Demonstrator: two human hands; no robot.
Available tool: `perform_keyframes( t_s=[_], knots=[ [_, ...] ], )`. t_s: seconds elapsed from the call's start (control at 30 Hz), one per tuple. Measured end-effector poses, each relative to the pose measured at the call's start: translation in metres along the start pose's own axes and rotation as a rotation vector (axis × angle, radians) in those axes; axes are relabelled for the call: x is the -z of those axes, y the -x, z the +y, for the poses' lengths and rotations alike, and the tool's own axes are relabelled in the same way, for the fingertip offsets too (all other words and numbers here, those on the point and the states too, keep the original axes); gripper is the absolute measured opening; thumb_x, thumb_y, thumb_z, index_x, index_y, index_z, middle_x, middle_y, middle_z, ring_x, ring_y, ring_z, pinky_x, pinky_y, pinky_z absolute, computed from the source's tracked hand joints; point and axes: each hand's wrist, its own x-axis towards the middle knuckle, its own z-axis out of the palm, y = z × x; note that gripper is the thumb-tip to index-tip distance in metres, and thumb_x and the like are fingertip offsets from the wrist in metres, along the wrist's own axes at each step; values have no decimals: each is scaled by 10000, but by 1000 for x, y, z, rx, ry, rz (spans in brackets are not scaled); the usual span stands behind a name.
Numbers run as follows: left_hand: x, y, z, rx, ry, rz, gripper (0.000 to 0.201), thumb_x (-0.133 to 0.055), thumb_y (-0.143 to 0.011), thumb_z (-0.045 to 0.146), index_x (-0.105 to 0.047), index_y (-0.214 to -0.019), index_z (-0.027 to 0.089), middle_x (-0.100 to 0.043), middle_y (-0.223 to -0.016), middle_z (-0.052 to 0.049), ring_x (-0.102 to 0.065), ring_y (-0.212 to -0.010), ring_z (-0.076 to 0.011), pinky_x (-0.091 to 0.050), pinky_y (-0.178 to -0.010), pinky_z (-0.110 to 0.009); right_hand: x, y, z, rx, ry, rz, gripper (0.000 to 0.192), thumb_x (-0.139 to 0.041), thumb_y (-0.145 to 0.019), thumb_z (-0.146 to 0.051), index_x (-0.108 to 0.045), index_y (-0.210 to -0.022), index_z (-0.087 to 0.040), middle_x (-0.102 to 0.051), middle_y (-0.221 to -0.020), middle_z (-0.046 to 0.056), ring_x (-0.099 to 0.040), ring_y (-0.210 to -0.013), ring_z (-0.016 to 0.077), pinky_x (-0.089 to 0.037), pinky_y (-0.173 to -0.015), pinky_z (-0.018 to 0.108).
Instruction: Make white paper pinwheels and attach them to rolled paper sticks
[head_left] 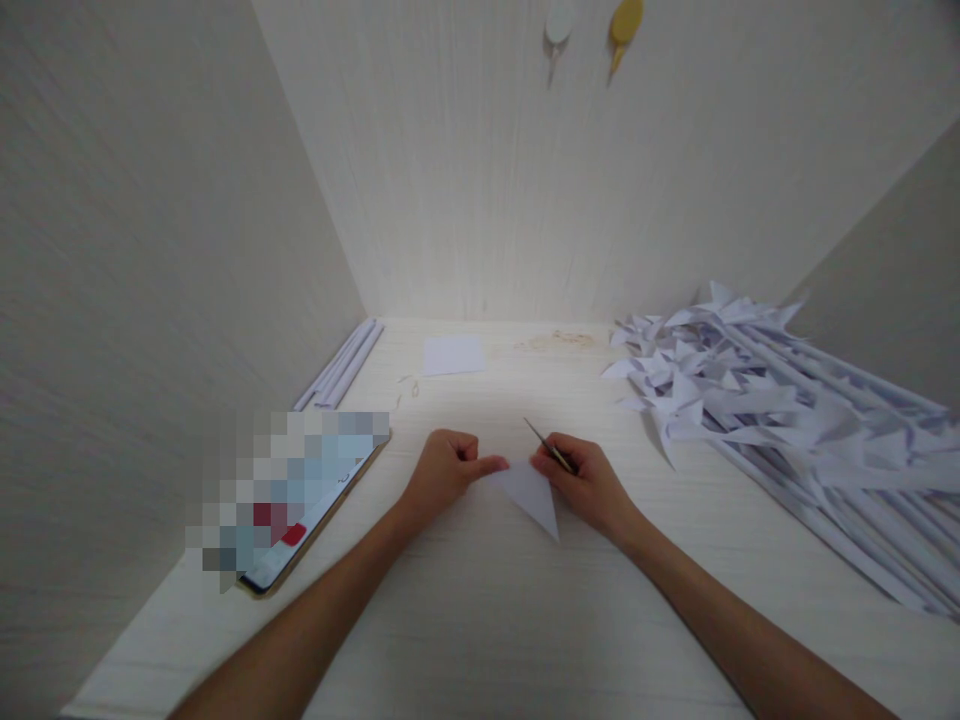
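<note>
A small white paper triangle (534,495) lies on the pale wooden table (480,620) between my two hands. My left hand (444,470) is curled, its thumb and forefinger pinching the triangle's left corner. My right hand (581,478) presses on the paper's upper right edge and also holds a thin dark stick-like tool (547,446) that points up and to the left.
A large heap of folded white paper pinwheels on rolled paper sticks (780,420) fills the right side. A phone (300,510) lies at the left, rolled paper sticks (341,365) behind it. A white paper square (453,355) lies at the back. Walls close in on three sides.
</note>
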Motion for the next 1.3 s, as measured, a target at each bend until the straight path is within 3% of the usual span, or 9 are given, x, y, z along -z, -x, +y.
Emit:
perform_keyframes(
  t_s=[0.1,0.17,0.27,0.37,0.57,0.73,0.97,1.13,1.3],
  knots=[
    [5,-1,0,22,162,95,551,-492,-666,615,-316,-379,179,-266,-318,71,-221,-312,-26,-158,-344,-189,1,-2,3,-77,-167,33,288,-530,-700,-424,-435,-556,-193,-313,-456,-70,-276,-434,77,-194,-424,233],
    [7,-1,3,-15,296,87,449,-515,-694,542,-475,-474,153,-390,-362,50,-299,-330,-36,-224,-350,-180,2,-2,5,-118,-275,28,321,-558,-682,-462,-440,-562,-188,-312,-455,-75,-258,-422,68,-175,-415,232],
    [9,2,7,-130,405,-95,262,-660,-611,336,-642,-782,139,-624,-706,-36,-476,-505,-71,-350,-407,-175,3,-2,5,-164,-391,5,344,-607,-649,-475,-451,-567,-180,-328,-458,-76,-251,-416,59,-154,-413,233],
    [7,5,9,-204,313,-199,294,-671,-599,230,-680,-883,156,-622,-902,-75,-532,-646,-99,-415,-463,-177,3,-3,4,-210,-457,-14,360,-642,-617,-482,-464,-566,-172,-334,-452,-77,-256,-416,56,-145,-415,233],
    [3,6,8,-210,188,-167,254,-662,-622,247,-714,-849,143,-649,-708,-58,-523,-552,-86,-426,-465,-182,3,-4,1,-266,-501,-35,387,-689,-553,-497,-498,-559,-160,-349,-461,-75,-280,-423,53,-158,-420,225],
    [-2,4,7,-55,263,-114,254,-680,-565,250,-720,-786,131,-636,-574,-27,-493,-451,-73,-405,-416,-186,1,-4,-3,-295,-590,66,457,-680,-512,-577,-570,-608,-144,-423,-467,-52,-323,-414,55,-172,-409,221],
    [-5,1,6,39,274,-52,195,-634,-635,314,-680,-625,125,-580,-456,4,-478,-408,-70,-392,-419,-187,-3,-4,3,-233,-691,23,419,-654,-590,-555,-530,-557,-156,-271,-376,-102,-167,-350,21,-72,-386,224],
    [-4,1,6,61,304,-23,233,-650,-629,333,-609,-527,127,-539,-414,22,-458,-390,-61,-369,-419,-180,-5,-4,5,-281,-660,48,357,-791,-451,-386,-557,-593,-157,-414,-458,-82,-269,-386,24,-135,-384,208],
    [-4,3,6,93,484,-153,294,-699,-582,397,-606,-548,120,-549,-440,18,-465,-394,-60,-370,-421,-184,-5,-4,0,-336,-735,77,331,-790,-460,-372,-557,-550,-155,-475,-473,-61,-402,-437,55,-279,-420,202]
  ],
)
